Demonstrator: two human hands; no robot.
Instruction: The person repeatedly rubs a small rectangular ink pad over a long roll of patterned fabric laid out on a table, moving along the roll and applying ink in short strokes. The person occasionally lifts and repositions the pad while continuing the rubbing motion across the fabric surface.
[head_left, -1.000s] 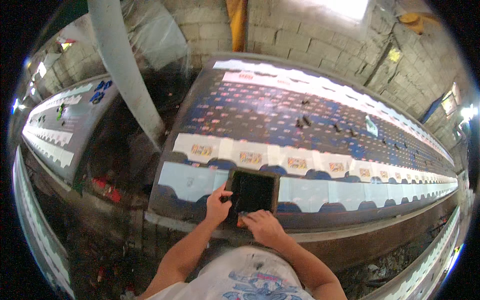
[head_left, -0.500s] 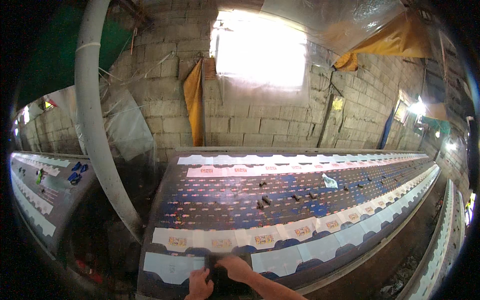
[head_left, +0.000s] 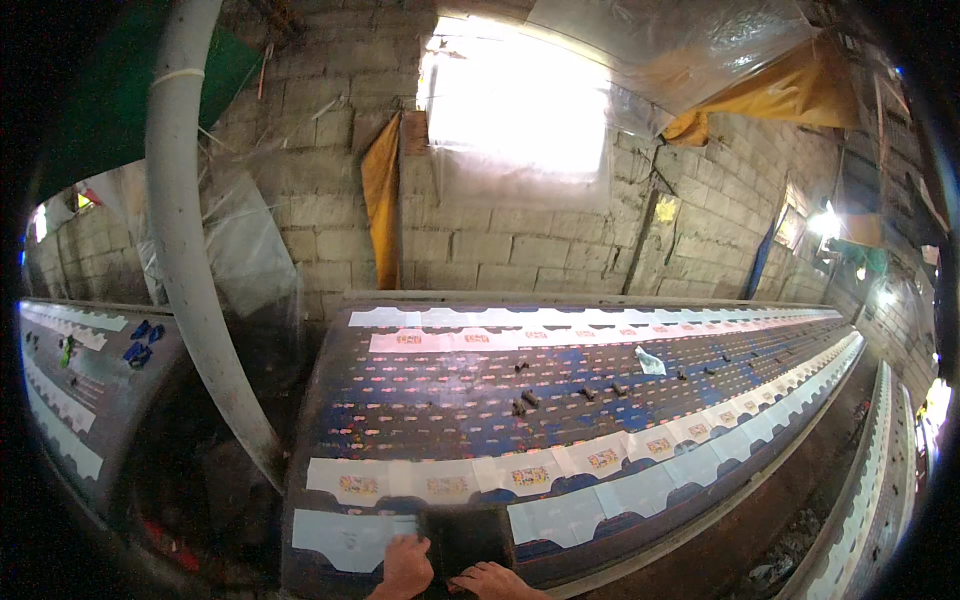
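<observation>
A dark rectangular frame [head_left: 468,540] lies at the near edge of the long printing table, between two pale cut fabric pieces. My left hand [head_left: 405,568] is closed at the frame's left edge, fingers curled round it. Over the frame's near end, my right hand [head_left: 490,581] is bent with its fingers curled down; what they grip is hidden. Left of the frame lies a pale blue fabric piece [head_left: 340,538] with a faint print. To the right, another pale piece [head_left: 550,522] begins the near row. Behind sits a row of cream pieces with colourful prints [head_left: 530,476].
The long table [head_left: 440,400] runs away to the right, with small dark lumps [head_left: 528,400] and a pale crumpled cloth [head_left: 650,361] on it. A grey pipe [head_left: 190,230] stands at left. Other tables with fabric rows [head_left: 62,400] flank it. Behind is a block wall [head_left: 480,240].
My right hand has moved from the far part of the dark frame toward me, to its near end, exposing more of its dark surface. My left hand stays at its left edge.
</observation>
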